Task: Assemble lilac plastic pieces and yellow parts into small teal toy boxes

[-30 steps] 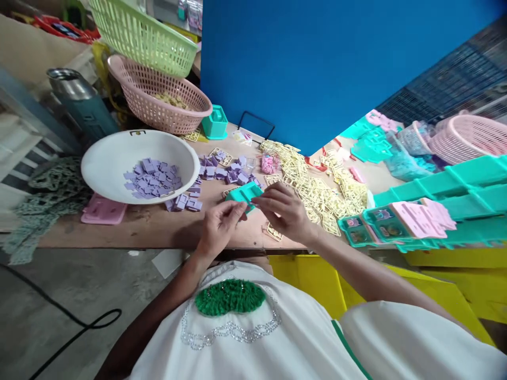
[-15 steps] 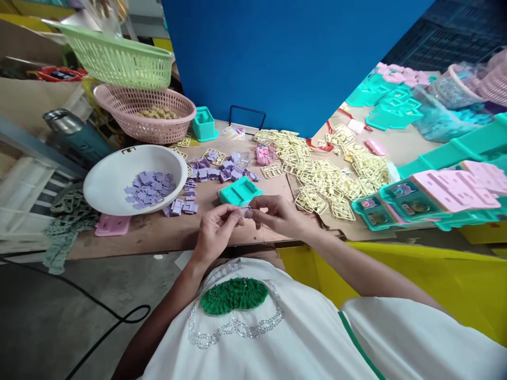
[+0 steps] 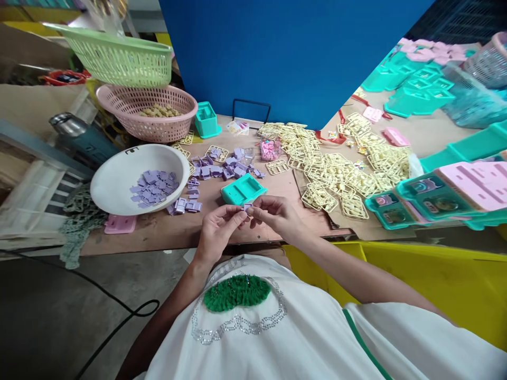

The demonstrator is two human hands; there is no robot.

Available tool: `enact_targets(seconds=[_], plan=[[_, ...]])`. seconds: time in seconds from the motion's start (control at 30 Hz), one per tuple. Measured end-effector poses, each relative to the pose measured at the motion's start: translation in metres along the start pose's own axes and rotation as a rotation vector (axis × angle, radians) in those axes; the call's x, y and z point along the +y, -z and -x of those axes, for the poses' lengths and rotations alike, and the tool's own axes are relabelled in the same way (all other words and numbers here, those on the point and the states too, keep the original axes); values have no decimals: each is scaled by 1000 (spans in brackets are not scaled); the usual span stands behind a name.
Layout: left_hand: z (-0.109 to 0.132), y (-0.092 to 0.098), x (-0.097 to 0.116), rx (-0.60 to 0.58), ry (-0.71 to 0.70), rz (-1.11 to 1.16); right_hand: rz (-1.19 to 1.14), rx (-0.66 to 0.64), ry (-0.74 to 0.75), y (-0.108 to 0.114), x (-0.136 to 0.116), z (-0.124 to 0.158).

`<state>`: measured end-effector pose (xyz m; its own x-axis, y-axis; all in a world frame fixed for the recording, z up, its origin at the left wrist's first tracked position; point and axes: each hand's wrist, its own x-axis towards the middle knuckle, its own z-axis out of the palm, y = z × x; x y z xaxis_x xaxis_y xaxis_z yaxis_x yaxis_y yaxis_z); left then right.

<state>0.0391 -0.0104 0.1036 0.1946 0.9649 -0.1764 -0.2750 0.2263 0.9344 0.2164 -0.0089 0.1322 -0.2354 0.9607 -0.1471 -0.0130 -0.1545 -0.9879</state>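
Note:
Between the fingertips of both hands, near the table's front edge, is a small purple plastic piece (image 3: 247,207). My left hand (image 3: 222,228) pinches it from the left, and my right hand (image 3: 276,215) pinches it from the right. Fingers cover most of the piece. Just beyond them lies a teal plastic case (image 3: 244,189) with recesses in its top. Assembled-looking purple parts (image 3: 214,171) are spread on the table behind and left of my hands. A white bowl (image 3: 106,182) at the left holds many flat purple pieces (image 3: 154,187).
Cream plastic frames (image 3: 336,174) are heaped right of centre. Teal and pink cases (image 3: 435,192) are stacked at the right. A pink basket (image 3: 146,124), a green basket (image 3: 119,58) and a flask (image 3: 79,134) stand left. A tall blue panel (image 3: 285,58) rises at the back.
The purple piece shows more clearly between my fingertips, and both hands still pinch it. The whole view has shifted slightly; the things on the table lie as before.

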Motion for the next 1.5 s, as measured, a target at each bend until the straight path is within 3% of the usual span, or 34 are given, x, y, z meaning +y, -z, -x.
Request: enact_targets(seconds=[0.2,0.27,0.4,0.5,0.7,0.93,1.03,1.23,1.33,1.43,1.5], plan=[[-2,7,1,68,50,45,65,12,84,4,9,-2],[-5,12,5,4,120,77,101,-4,147,8,9,-4],[-8,14,10,-178,338,223,125,-178,255,11,6,-10],[-8,9,7,-201,387,262,134,-144,278,11,3,-14],[-5,8,0,50,69,88,402,-68,270,12,-8,-15],[-11,11,0,68,-155,-78,341,-84,167,11,-2,-30],[-16,12,-2,81,-255,-165,430,-90,213,15,-5,-35],[-27,17,-1,35,-268,-161,565,-140,272,14,-23,-38],[-30,22,-1,13,-418,-309,637,-155,264,17,-29,-41],[-36,27,-14,128,-652,-579,819,-145,290,24,-36,-49],[-41,30,-29,203,-705,-720,949,-166,252,27,-39,-57]])
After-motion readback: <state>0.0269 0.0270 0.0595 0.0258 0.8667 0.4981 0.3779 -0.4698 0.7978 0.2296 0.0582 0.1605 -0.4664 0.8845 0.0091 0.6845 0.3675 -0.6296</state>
